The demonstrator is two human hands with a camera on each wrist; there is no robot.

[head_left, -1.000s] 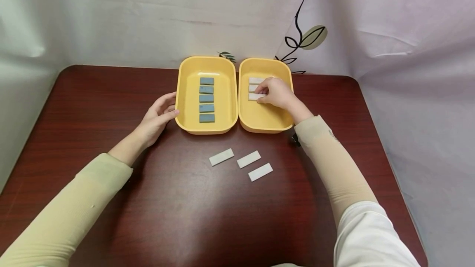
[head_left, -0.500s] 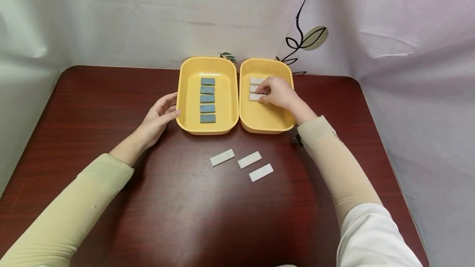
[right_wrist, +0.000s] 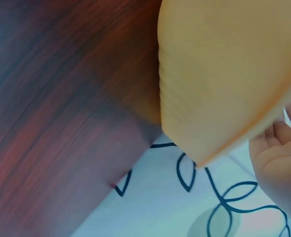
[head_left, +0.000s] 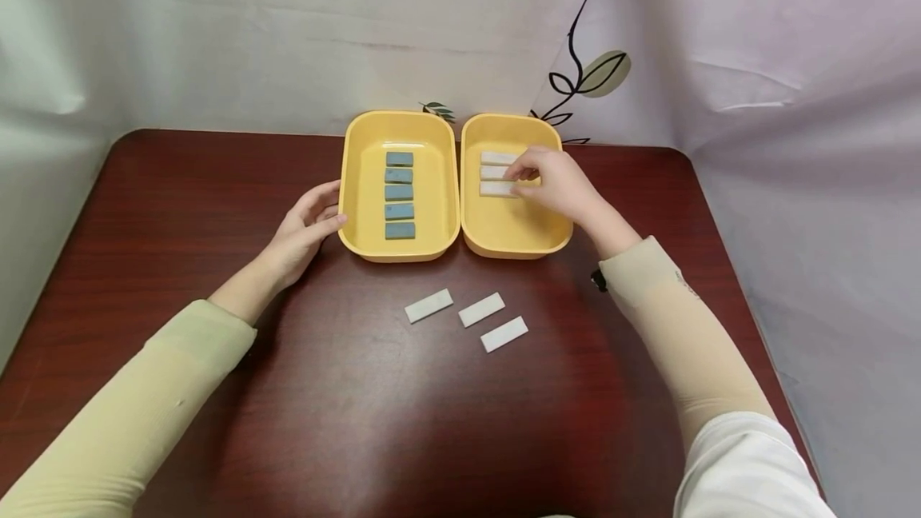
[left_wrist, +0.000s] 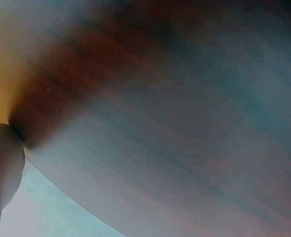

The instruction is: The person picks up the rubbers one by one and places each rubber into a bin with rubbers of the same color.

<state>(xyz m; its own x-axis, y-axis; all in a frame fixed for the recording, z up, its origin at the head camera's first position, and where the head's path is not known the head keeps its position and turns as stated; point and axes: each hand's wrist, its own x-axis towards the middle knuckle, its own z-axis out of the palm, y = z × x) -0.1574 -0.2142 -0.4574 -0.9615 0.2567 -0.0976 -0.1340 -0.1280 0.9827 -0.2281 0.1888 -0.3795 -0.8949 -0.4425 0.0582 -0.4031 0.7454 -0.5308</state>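
Note:
My left hand (head_left: 297, 234) rests against the left side of a yellow bin (head_left: 352, 240), thumb near its rim, fingers relaxed. Inside that bin several blue-grey tiles (head_left: 399, 193) lie in a column. Over a second yellow bin (head_left: 516, 246) is my right hand (head_left: 560, 182), thumb and fingertips apart by the right end of a white tile (head_left: 496, 189). Two more white tiles (head_left: 495, 158) lie just behind it, partly covered by the hand. In the right wrist view, the bin wall (right_wrist: 224, 74) fills much of the picture, with the right hand's fingers at the edge.
Three loose white tiles, among them a slanted one (head_left: 429, 306), lie on the dark red table (head_left: 345, 406) in front of the bins. The bins stand side by side at the table's back edge, against a pale patterned curtain (head_left: 360, 30).
My right hand has let go of the front white tile and drawn back slightly to the right, its forearm swinging right too. The left hand holds its place on the bin.

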